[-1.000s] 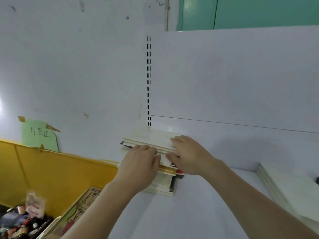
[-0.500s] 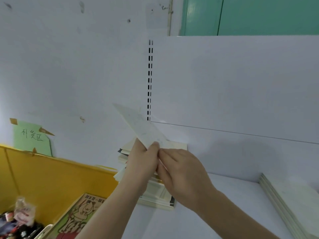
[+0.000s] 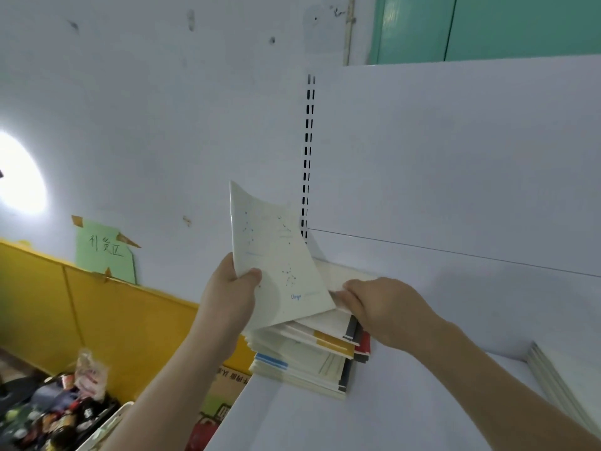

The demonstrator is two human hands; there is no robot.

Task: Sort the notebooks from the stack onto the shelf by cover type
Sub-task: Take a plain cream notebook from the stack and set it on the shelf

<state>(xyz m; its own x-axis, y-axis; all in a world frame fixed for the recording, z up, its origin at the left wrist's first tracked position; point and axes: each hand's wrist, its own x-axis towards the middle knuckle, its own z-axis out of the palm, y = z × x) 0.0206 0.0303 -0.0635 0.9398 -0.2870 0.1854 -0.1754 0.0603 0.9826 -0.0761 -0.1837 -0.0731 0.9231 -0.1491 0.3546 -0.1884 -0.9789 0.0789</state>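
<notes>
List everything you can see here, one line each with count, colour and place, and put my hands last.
held notebook: one, cream with blue dotted pattern, lifted above the stack
stack of notebooks: one pile, mostly cream with blue, yellow, red and dark edges, left end of shelf
second pile: one, pale, right edge of shelf
shelf: one, white
green paper sign: one, taped to wall at left
yellow panel: one, lower left
bottles and packets: several, mixed colours, bottom left
left hand: grips held notebook
right hand: on the stack's top
</notes>
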